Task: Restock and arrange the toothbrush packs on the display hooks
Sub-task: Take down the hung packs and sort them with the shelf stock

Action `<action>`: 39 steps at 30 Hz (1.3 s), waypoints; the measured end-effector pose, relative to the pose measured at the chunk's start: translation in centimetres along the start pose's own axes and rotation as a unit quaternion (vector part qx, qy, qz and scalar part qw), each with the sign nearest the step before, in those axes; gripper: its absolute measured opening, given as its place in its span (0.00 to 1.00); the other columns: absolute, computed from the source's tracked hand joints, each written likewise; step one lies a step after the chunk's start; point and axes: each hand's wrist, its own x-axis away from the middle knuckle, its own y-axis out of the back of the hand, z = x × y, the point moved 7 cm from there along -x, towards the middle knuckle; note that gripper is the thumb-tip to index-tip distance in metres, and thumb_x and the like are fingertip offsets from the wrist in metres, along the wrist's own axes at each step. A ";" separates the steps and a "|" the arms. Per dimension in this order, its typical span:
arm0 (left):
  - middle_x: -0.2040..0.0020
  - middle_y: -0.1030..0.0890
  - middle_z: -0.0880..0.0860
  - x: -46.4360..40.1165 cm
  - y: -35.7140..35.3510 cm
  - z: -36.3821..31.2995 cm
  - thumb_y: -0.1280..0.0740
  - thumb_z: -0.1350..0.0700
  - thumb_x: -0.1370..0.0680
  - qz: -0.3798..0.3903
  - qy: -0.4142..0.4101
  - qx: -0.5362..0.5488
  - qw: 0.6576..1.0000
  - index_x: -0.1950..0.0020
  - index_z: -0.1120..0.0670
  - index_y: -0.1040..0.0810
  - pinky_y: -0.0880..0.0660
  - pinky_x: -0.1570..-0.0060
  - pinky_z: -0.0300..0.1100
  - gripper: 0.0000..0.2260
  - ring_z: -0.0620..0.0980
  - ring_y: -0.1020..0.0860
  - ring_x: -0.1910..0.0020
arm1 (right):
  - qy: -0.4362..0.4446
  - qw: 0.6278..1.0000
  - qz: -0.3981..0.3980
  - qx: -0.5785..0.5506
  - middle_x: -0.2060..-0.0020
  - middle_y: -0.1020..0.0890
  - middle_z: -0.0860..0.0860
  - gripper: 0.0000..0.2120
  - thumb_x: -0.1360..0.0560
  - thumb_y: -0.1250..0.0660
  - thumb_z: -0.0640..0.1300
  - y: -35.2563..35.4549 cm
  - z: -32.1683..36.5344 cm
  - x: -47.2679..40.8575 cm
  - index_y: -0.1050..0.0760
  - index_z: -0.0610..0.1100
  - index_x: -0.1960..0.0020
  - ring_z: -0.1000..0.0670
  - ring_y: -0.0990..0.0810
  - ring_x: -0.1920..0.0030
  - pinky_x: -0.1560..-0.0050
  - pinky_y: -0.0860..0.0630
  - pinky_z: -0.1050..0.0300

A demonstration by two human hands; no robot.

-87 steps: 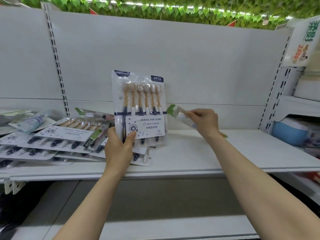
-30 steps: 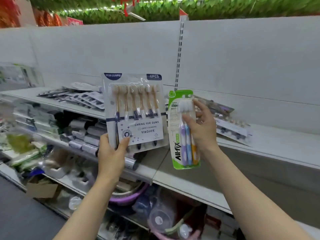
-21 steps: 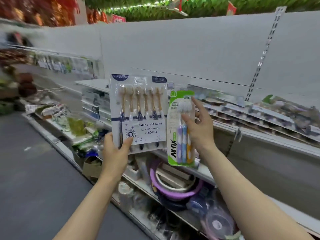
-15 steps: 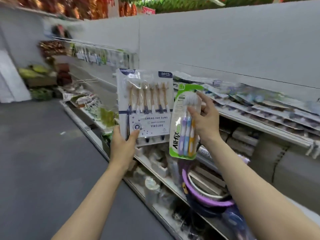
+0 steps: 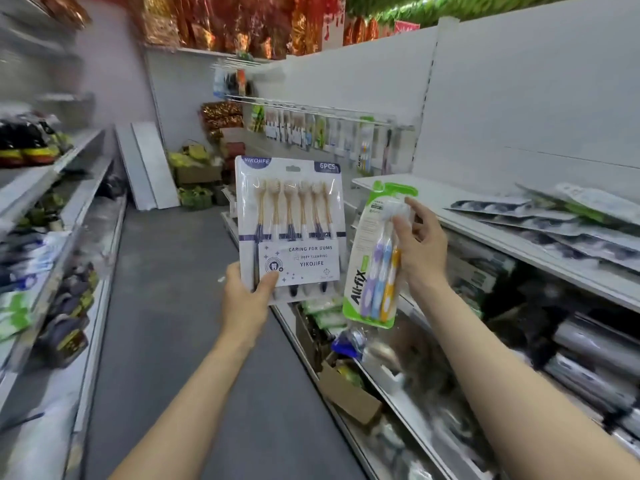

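Note:
My left hand (image 5: 247,299) grips the bottom edge of a white and navy six-brush toothbrush pack (image 5: 291,226), held upright in front of me. My right hand (image 5: 420,251) holds a green three-brush toothbrush pack (image 5: 375,258) by its upper side, just right of the first pack. Further down the aisle, a row of display hooks (image 5: 322,128) carries several hanging toothbrush packs. More toothbrush packs lie flat in a pile (image 5: 554,216) on the white shelf at the right.
A grey aisle floor (image 5: 166,306) runs ahead between two shelving runs. A cardboard box (image 5: 349,396) juts from the lower right shelf. White boards (image 5: 149,164) lean at the aisle's far end beside boxes of green goods.
The view has swung left from the flat shelf to look down the aisle. Both hands keep the same packs, and the hanging display has come into sight ahead.

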 end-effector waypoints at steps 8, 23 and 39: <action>0.52 0.20 0.43 -19.9 2.1 6.2 0.29 0.56 0.23 -0.020 -0.009 -0.018 1.000 0.41 0.51 0.29 0.26 0.54 0.41 0.14 0.43 0.21 0.54 | -0.036 0.999 0.018 0.024 0.39 0.18 0.45 0.29 0.25 0.28 0.54 -15.9 -8.6 -12.8 0.35 0.62 0.28 0.48 0.18 0.42 0.41 0.21 0.47; 0.44 0.22 0.44 -54.9 -4.3 15.3 0.31 0.52 0.21 0.210 -0.004 0.041 0.977 0.35 0.53 0.30 0.29 0.51 0.25 0.17 0.29 0.24 0.48 | -0.075 0.986 -0.145 0.047 0.51 0.16 0.50 0.13 0.23 0.28 0.48 -34.2 -17.5 -30.6 0.22 0.42 0.42 0.52 0.18 0.50 0.55 0.23 0.65; 0.48 0.18 0.50 -71.5 -16.6 19.7 0.31 0.55 0.21 0.332 0.007 0.095 0.939 0.41 0.51 0.27 0.24 0.53 0.46 0.11 0.51 0.19 0.48 | -0.041 0.972 -0.212 0.089 0.50 0.16 0.47 0.08 0.23 0.28 0.47 -40.2 -21.9 -45.2 0.25 0.46 0.48 0.50 0.17 0.50 0.54 0.21 0.62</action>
